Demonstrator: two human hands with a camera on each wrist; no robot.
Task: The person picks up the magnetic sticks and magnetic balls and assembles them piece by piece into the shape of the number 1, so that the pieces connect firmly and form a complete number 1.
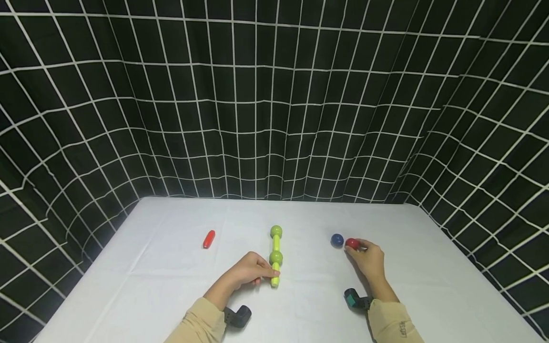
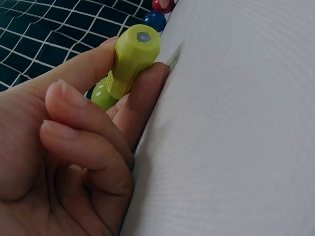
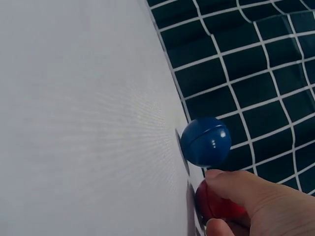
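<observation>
Near the middle of the table, my left hand (image 1: pixel 252 269) pinches a yellow-green rod (image 1: pixel 275 278) between thumb and fingers. The rod is the near end of a straight chain: beyond it come a green ball (image 1: pixel 276 257), a second yellow-green rod (image 1: pixel 276 243) and another green ball (image 1: pixel 276 231). A grey disc sits in the held rod's end face, seen in the left wrist view. On the right, my right hand (image 1: pixel 370 259) grips a red ball (image 1: pixel 351 243) with thumb and fingertips. Just left of it lies a blue ball (image 3: pixel 206 141), apart from the red one.
A red rod (image 1: pixel 208 239) lies by itself on the left of the white-covered table (image 1: pixel 150 267). Black curtains (image 1: pixel 266 119) with a white grid stand behind the table and along both sides. Each wrist carries a dark camera (image 1: pixel 238 316).
</observation>
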